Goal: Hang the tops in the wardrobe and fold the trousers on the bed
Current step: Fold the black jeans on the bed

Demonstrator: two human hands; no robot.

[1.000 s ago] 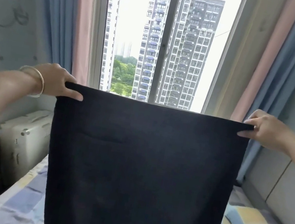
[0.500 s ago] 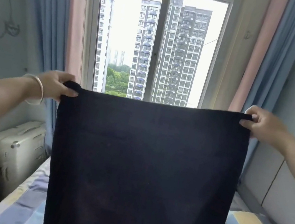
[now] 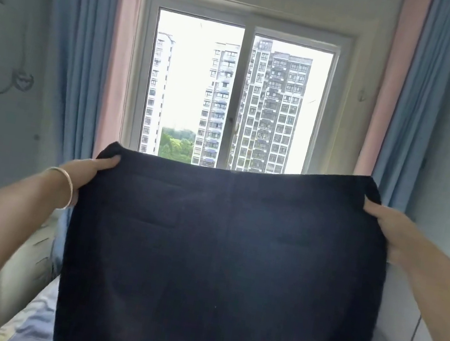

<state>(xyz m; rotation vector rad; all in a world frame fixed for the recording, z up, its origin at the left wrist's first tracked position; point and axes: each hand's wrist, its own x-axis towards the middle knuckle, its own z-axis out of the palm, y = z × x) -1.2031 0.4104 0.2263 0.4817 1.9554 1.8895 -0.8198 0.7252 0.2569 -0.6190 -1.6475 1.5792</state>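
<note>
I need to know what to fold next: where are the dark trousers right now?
In the head view the dark navy trousers hang mid-frame before the window, above the bed, their waistband gripped by the left hand and right hand.

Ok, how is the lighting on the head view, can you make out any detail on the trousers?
Head view: strong backlight from the window, sky blown out white; the dark trousers read nearly black, with only faint pocket lines and a centre seam showing. Left hand and right hand at the waistband corners are evenly lit. Wide-angle lens bends the curtains at the edges.
</note>
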